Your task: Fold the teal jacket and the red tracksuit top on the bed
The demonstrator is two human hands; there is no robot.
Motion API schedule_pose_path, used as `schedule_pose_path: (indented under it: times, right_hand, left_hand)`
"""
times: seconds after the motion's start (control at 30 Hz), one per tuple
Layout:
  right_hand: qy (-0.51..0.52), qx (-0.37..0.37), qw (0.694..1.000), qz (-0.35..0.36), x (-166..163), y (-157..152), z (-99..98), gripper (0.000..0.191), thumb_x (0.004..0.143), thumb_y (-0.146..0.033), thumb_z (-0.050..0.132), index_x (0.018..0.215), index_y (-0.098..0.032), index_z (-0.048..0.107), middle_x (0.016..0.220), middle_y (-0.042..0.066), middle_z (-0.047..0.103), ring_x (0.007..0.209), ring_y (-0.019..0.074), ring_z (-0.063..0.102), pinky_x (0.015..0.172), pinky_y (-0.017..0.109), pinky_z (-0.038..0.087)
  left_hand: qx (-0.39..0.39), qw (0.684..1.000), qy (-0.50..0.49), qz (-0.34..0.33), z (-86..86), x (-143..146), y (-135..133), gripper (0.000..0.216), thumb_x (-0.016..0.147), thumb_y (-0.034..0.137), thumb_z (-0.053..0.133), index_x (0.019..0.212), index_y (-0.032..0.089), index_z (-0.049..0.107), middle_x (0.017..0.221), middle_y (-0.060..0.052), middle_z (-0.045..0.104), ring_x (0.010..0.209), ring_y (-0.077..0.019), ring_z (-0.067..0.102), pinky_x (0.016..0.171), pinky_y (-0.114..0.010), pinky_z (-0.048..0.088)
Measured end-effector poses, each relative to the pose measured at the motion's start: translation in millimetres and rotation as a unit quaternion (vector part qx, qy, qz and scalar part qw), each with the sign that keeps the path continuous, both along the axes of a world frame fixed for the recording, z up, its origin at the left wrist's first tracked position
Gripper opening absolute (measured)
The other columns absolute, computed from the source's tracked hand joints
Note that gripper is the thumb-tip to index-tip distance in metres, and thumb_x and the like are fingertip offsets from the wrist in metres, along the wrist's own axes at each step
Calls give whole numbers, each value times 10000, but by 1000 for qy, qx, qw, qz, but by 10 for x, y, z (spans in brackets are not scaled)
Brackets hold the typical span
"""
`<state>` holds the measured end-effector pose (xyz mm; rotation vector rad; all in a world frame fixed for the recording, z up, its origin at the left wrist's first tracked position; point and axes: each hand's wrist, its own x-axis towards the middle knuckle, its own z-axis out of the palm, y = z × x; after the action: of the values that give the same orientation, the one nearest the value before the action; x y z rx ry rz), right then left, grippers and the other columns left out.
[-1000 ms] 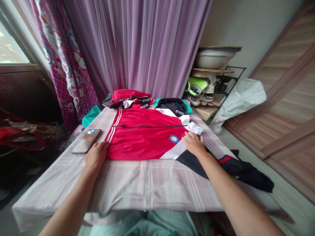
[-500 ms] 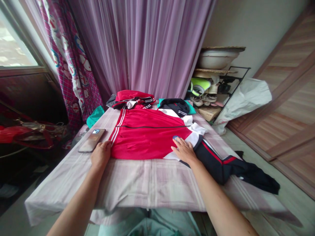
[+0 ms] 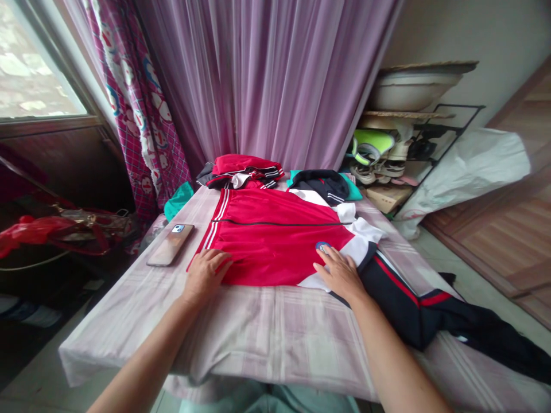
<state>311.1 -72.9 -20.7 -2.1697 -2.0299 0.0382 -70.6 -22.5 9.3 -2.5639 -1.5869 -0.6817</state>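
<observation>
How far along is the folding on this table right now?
Done: two folded garments, a red pile and a dark pile, sit at the far edge of the table. In hand: the red jacket lies spread flat, with the left hand and right hand pressed open on its near edge. Left: its dark sleeve trails unfolded to the right, and the body looks not yet folded over.

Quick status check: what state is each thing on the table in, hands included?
Red jacket: spread flat, front closed.
Black sleeve: unfolded, stretched out rightward.
Phone: flat, back up.
Left hand: open, palm down on jacket's hem.
Right hand: open, palm down beside the badge.
Far red garment: folded.
</observation>
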Motion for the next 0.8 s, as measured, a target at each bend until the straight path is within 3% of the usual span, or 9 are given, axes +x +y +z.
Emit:
schedule_pose_path:
  times: [0.1, 0.3, 0.4, 0.53, 0.6, 0.7, 0.8]
  right_hand:
    - [1, 23, 1000, 8, 15, -10, -29, 502, 963, -387, 429, 1430, -247, 548, 1558, 104, 454, 1433, 291, 400, 1138, 564, 310]
    - [1, 47, 999, 8, 28, -19, -68, 476, 960, -378, 460, 1409, -263, 573, 1541, 97, 478, 1415, 291, 426, 1130, 560, 326]
    - [2, 60, 998, 15, 34, -19, -82, 467, 956, -365, 475, 1403, -274, 580, 1527, 97, 497, 1402, 295, 443, 1121, 566, 339]
    - [4, 65, 998, 19, 39, -27, -86, 457, 956, -354, 483, 1388, -254, 593, 1516, 105, 508, 1395, 292, 455, 1117, 565, 349]
    - [2, 67, 998, 19, 39, -36, -75, 451, 955, -349, 490, 1377, -239, 602, 1510, 114, 514, 1388, 298, 463, 1111, 570, 356]
    - [0, 83, 996, 25, -5, -47, -6, 441, 948, -317, 502, 1362, -217, 617, 1478, 137, 543, 1354, 308, 495, 1088, 563, 384]
    - [8, 120, 989, 81, -177, -25, 157, 423, 949, -267, 495, 1345, -220, 635, 1411, 141, 599, 1285, 293, 546, 1069, 518, 410]
  left_hand:
    - [-2, 997, 49, -64, 76, 188, 49, 259, 943, 350, 533, 1067, 240, 732, 1038, -77, 741, 958, -234, 657, 892, -376, 501]
    - [-27, 990, 121, -73, 205, 405, 118, 198, 907, 249, 557, 1013, 233, 723, 989, -78, 738, 933, -245, 666, 831, -366, 486]
    - [-49, 993, 103, -41, 190, 433, 122, 239, 943, 259, 487, 980, 231, 722, 968, -73, 744, 905, -237, 685, 795, -343, 482]
    - [-94, 993, -3, 78, 102, 434, 133, 245, 947, 320, 482, 1004, 236, 705, 950, -44, 756, 848, -209, 701, 702, -287, 473]
    - [-120, 987, -28, 104, 66, 437, 132, 233, 938, 340, 496, 998, 239, 697, 906, -30, 754, 810, -203, 700, 665, -276, 462]
    - [-112, 991, -16, 75, 56, 457, 116, 211, 936, 317, 501, 984, 235, 689, 948, -40, 748, 883, -214, 699, 711, -283, 473]
    - [-80, 996, 15, 36, 93, 491, 112, 229, 941, 348, 521, 1025, 227, 696, 1021, -74, 733, 965, -242, 688, 764, -307, 490]
